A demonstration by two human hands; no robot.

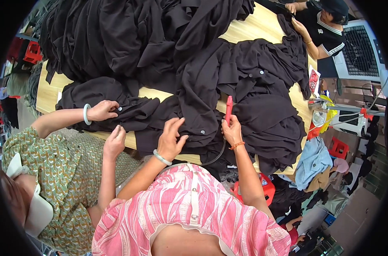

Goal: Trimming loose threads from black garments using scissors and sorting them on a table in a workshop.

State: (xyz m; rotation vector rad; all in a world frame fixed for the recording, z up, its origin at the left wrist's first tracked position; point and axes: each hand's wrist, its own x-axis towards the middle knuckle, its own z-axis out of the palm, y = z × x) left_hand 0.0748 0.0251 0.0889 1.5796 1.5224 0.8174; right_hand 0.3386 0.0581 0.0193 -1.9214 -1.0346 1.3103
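Note:
My right hand [232, 132] is closed around a slim red hand tool [229, 109] that points up and away from me. A dark cord [220, 154] runs down beside that wrist, seemingly from the tool. My left hand [171, 139], with a pale bangle at the wrist, is over a black garment [193, 112]; its fingers are bent and apart, with nothing visible in them. Just right of its fingertips, a shiny round button [203, 132] shows on the dark cloth. Another bundled black garment [266, 128] lies to the right of the tool.
A large heap of black garments [117, 38] covers the far side of the wooden table [241, 30]. At my left, a co-worker's hands [104, 112] handle black cloth. Another person [326, 30] works at the far right corner. A denim garment [312, 162] hangs beyond the right edge.

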